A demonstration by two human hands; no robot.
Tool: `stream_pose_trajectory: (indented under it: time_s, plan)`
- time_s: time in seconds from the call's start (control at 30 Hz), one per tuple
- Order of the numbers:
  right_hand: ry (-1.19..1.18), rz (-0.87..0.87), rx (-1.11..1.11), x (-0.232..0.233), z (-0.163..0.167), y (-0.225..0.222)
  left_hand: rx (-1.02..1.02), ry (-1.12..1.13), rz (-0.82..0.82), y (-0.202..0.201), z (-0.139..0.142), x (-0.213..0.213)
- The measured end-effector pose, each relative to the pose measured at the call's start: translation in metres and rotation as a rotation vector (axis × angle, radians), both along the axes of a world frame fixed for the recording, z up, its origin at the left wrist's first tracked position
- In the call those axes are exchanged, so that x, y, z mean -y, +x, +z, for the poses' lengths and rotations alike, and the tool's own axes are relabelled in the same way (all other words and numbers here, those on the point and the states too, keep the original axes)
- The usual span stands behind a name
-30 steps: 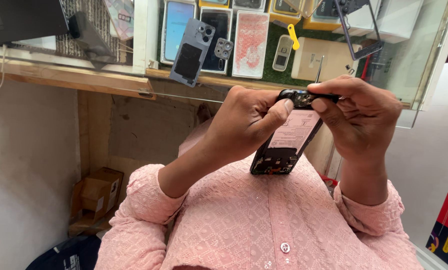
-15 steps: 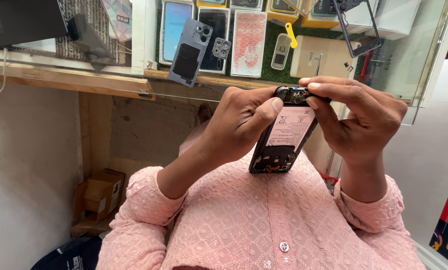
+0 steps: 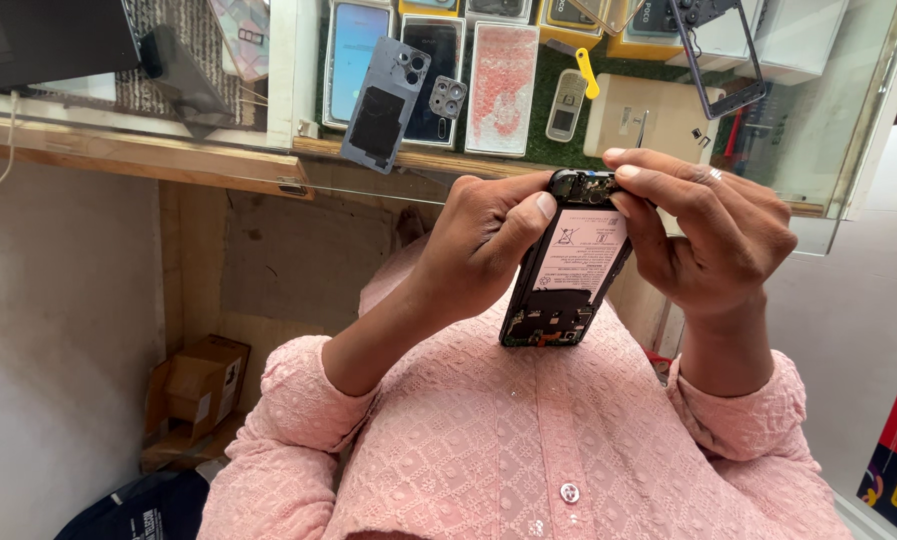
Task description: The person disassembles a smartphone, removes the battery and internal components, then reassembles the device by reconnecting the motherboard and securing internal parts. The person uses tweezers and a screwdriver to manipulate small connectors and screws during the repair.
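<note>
Head view: back cover (image 3: 383, 102) already off at eleven o'clock on worktop (image 3: 218, 165), left hand (image 3: 478, 245) and right hand (image 3: 713, 235) both gripping opened phone (image 3: 566, 275), internals untouched.

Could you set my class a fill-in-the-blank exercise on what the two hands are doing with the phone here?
1. Both hands grip an opened phone whose back cover is ____.
2. The left hand and the right hand both press their fingertips at the phone's ____ end.
3. The person's shirt is ____ in colour.
4. A cardboard box sits on the ____.

Missing words: off; top; pink; floor
</note>
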State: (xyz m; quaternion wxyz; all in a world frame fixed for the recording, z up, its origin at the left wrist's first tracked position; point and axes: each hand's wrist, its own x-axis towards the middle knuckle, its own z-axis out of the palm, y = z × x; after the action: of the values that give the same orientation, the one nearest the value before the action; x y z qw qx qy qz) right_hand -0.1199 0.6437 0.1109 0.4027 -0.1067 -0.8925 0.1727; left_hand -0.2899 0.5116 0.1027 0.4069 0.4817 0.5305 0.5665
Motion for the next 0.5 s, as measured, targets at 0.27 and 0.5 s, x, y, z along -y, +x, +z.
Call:
stream_pose_trajectory:
  time_s: [0.27, 0.5]
  plan:
    - [-0.088, 0.052, 0.049, -0.008, 0.011, -0.003, -0.028, -0.021, -0.024, -0.007, 0.001, -0.002]
    - [-0.164, 0.074, 0.225, -0.017, 0.033, 0.0, -0.07, -0.034, -0.024, -0.007, -0.003, -0.007]
